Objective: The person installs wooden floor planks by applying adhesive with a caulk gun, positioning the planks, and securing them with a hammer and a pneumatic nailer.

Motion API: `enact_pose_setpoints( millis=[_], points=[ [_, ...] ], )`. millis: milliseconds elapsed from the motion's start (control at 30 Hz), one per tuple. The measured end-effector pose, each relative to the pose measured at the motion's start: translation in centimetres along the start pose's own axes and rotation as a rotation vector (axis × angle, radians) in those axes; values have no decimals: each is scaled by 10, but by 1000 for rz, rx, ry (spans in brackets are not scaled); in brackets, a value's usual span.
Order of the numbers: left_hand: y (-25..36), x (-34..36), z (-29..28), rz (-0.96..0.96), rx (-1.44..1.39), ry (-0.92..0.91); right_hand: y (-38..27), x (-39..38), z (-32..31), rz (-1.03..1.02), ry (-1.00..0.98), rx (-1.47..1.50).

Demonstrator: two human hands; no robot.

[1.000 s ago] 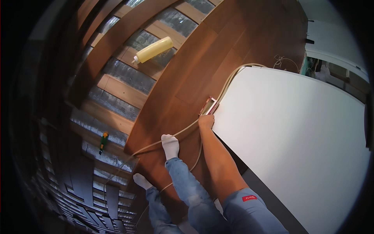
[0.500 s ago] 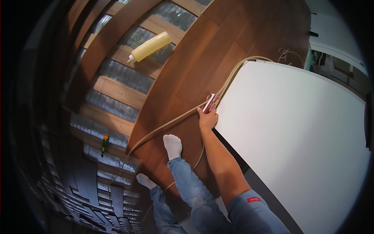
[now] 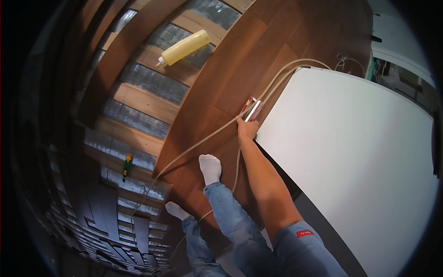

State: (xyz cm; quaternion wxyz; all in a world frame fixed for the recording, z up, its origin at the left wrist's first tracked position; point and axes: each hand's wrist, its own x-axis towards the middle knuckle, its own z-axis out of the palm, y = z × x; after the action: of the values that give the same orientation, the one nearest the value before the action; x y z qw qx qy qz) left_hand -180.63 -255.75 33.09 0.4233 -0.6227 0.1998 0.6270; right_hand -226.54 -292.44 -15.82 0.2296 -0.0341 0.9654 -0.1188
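Note:
My right hand (image 3: 248,129) is closed around a small, flat red-and-white box (image 3: 253,111), thumb on its left side. A narrow red piece (image 3: 248,104) shows just beyond the fingers; whether it belongs to the box I cannot tell. Beside the hand runs a beige hose (image 3: 203,144), which crosses the brown floorboards (image 3: 235,55) close to the fingertips. Right of the hand is the edge of a large white panel (image 3: 346,138). My left hand is out of view.
A yellow squeeze bottle (image 3: 187,47) lies across wooden battens (image 3: 143,100) over silvery foil. A green-and-yellow utility knife (image 3: 127,167) rests further down on them. Loose planks (image 3: 104,207) lie at the lower left. My feet in white socks (image 3: 210,168) are on and beside the boards.
The box in my right hand has tilted, and more of its white side shows. The hand has shifted slightly up. The view has moved a little.

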Motion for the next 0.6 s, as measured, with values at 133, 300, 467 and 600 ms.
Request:
enact_pose_setpoints(
  millis=[133, 300, 467, 600],
  points=[
    [-9, 22, 1, 48, -44, -9, 19, -34, -28, -124, -83, 191],
    [203, 55, -87, 613, -8, 703, 24, -81, -91, -134, -96, 255],
    [408, 133, -131, 959, -298, 132, 27, -122, -147, -186, -202, 277],
    [532, 142, -123, 854, -613, -260, 27, -140, -183, -229, -235, 250]
  ],
)
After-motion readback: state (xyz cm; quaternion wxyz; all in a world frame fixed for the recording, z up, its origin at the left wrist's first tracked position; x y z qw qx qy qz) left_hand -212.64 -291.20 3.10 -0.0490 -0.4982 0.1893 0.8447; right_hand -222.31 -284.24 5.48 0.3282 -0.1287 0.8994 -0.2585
